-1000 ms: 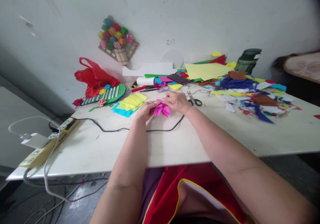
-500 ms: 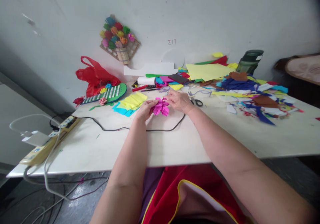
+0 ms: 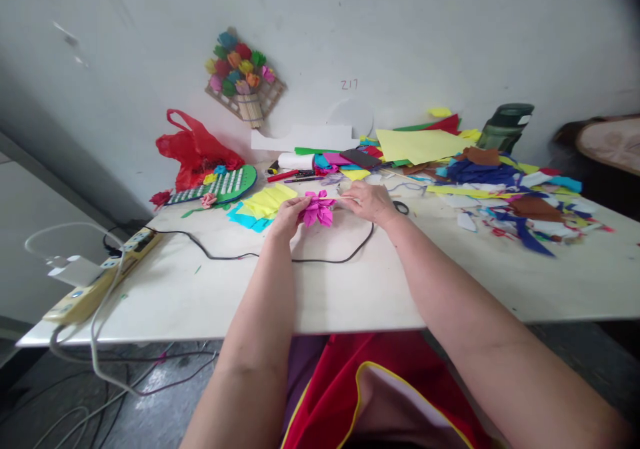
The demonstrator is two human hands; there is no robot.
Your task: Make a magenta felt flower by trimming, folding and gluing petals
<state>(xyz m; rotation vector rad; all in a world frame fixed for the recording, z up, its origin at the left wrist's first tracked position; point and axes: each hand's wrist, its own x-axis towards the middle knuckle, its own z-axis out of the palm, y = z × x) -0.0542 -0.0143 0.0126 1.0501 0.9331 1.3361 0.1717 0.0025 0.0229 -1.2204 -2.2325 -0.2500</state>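
Note:
My left hand (image 3: 291, 215) is closed on the left side of a magenta paper flower (image 3: 318, 210), whose pointed petals spread above the table. My right hand (image 3: 369, 201) pinches a thin pale stick (image 3: 338, 199) lying level across the top of the flower towards its middle. The stick's ends are too fine to make out. Just beyond my right wrist shows a black handle of the scissors (image 3: 401, 207), the rest partly hidden. Yellow crepe paper (image 3: 265, 200) and blue paper sheets (image 3: 245, 217) lie left of my left hand.
A black cable (image 3: 330, 261) crosses the table below my hands to a power strip (image 3: 105, 282) on the left. Paper scraps (image 3: 535, 209) and a green bottle (image 3: 505, 127) stand right; a red bag (image 3: 193, 145) and a green decorated board (image 3: 230, 185) are left.
My right hand has drawn slightly right, away from the flower, and the pale stick now shows between them. The flower has turned a little in my left hand.

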